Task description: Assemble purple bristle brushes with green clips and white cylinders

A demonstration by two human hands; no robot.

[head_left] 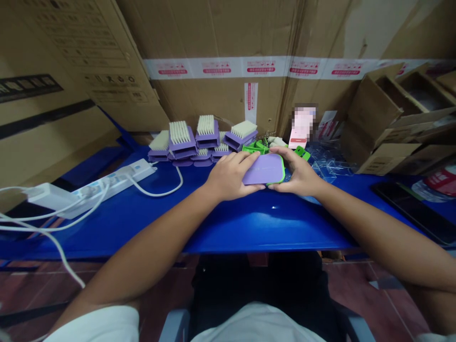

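Behind the front edge of the blue desk (263, 228), one rounded purple-and-green plastic piece (264, 169) is clasped by half-curled left hand (232, 175) and right hand (298, 174).

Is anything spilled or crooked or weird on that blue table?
Nothing looks spilled or broken. The purple brushes are piled at different tilts, and clear plastic pieces lie jumbled beyond the right hand. One white cord droops past the front edge of the blue table, so it might get snagged.
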